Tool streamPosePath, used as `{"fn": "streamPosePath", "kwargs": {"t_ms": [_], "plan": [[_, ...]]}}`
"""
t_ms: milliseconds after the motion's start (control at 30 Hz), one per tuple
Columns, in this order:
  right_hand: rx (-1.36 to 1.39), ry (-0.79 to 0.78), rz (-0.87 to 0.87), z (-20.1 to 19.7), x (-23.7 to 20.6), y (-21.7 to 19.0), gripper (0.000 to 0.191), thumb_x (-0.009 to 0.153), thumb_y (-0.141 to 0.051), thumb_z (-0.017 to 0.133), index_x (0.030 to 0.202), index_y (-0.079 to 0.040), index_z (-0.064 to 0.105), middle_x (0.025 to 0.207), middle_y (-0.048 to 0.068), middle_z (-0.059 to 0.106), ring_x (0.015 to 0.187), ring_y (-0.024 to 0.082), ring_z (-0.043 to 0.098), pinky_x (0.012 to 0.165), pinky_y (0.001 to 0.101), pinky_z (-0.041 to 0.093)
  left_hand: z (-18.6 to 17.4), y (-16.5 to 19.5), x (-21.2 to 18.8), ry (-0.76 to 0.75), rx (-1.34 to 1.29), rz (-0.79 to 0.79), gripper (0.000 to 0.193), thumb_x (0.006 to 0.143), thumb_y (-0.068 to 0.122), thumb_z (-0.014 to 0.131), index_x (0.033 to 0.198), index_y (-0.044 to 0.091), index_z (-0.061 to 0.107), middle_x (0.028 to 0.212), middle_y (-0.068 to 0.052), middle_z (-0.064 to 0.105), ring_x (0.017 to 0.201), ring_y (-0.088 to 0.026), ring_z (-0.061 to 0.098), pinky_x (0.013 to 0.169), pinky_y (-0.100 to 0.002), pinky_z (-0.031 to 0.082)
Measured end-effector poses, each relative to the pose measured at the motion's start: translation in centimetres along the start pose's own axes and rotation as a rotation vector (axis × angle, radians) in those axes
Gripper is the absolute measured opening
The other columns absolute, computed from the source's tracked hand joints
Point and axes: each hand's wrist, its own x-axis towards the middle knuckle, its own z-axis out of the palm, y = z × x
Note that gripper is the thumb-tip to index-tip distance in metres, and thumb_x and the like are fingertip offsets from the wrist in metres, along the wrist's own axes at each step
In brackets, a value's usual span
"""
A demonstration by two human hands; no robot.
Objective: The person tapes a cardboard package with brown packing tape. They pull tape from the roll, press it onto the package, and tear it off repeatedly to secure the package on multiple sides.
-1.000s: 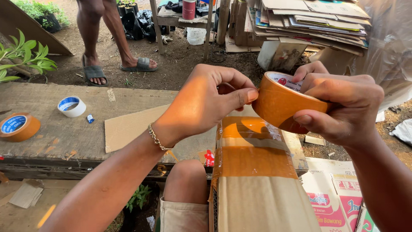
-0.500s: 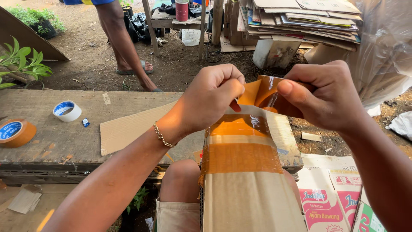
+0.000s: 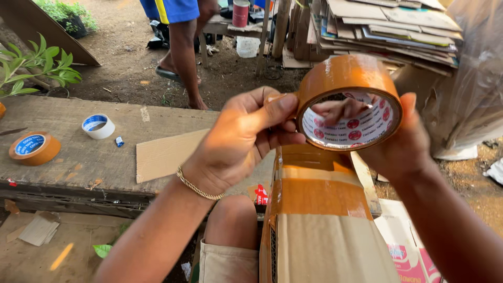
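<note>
Two bare hands raised over a taped brown cardboard box (image 3: 319,230), right hand (image 3: 401,149) gripping a large orange-brown roll of packing tape (image 3: 348,102) through its core, left hand (image 3: 238,141) with thumb and fingers pinching the roll's loose edge, grey plank bench (image 3: 68,157) behind.

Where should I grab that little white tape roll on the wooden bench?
The white tape roll lies flat, hole up, with bare bench around it. Probably best from above: pinch across its outer rim, or hook one finger inside the hole and thumb outside.
</note>
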Motion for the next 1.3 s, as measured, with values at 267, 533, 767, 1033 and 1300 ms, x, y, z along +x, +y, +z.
{"fn": "streamPosePath", "kwargs": {"t_ms": [267, 533, 767, 1033, 1300], "plan": [[-0.247, 0.031, -0.037, -2.1, 0.8, -2.0, 0.073, 0.114, -0.063, 0.056, 0.079, 0.002, 0.051, 0.073, 0.018, 0.054, 0.077, 0.033, 0.059, 0.077, 0.0478, 0.049, -1.7, -1.5, -1.1, 0.175, 0.091, 0.043, 0.022, 0.091, 0.009, 0.075, 0.083, 0.006, 0.055, 0.081, -0.01, 0.071, 0.07, -0.019, 0.071, 0.069, -0.032, 0.062], [-1.293, 0.249, 0.224, 2.9, 4.1, -8.6, 0.021, 0.102, -0.021, 0.059, 0.113, -0.004, 0.056, 0.073, 0.012, 0.065, 0.062, 0.016, 0.062, 0.052, 0.0326, 0.049, -4.5, -1.3, -4.7, 0.395, 0.209, -0.001, 0.028, 0.084, 0.011, 0.08, 0.083, 0.007, 0.053, 0.075, -0.008, 0.065, 0.064, -0.016, 0.067, 0.065, -0.032, 0.063], [-1.406, 0.148, 0.326, 1.4, 4.7, -6.4, 0.036, 0.091, -0.003, 0.072, 0.114, -0.002, 0.044, 0.075, 0.012, 0.058, 0.063, 0.014, 0.056, 0.05, 0.0318, 0.047, -6.7, -5.0, -5.3, 0.47, 0.052, -0.035, 0.029, 0.081, 0.011, 0.081, 0.084, 0.004, 0.053, 0.077, -0.009, 0.065, 0.065, -0.016, 0.066, 0.064, -0.035, 0.063], [-1.171, 0.221, 0.405, 0.4, 5.0, -5.6, 0.037, 0.09, 0.006, 0.064, 0.118, -0.002, 0.04, 0.077, 0.015, 0.064, 0.064, 0.014, 0.063, 0.05, 0.03, 0.049, -7.4, -5.8, -5.6, 0.438, -0.001, -0.059, 0.027, 0.081, 0.011, 0.082, 0.087, 0.002, 0.056, 0.077, -0.009, 0.063, 0.066, -0.016, 0.064, 0.065, -0.036, 0.062], [-1.268, 0.177, 0.484, 1.6, 5.6, -5.5, 0.039, 0.09, 0.002, 0.068, 0.118, -0.004, 0.043, 0.067, 0.016, 0.062, 0.054, 0.017, 0.058, 0.043, 0.0337, 0.043, -7.5, -6.2, -6.2, 0.453, -0.049, -0.132, 0.028, 0.081, 0.009, 0.08, 0.084, 0.006, 0.052, 0.077, -0.01, 0.061, 0.062, -0.018, 0.064, 0.06, -0.037, 0.06]]}}
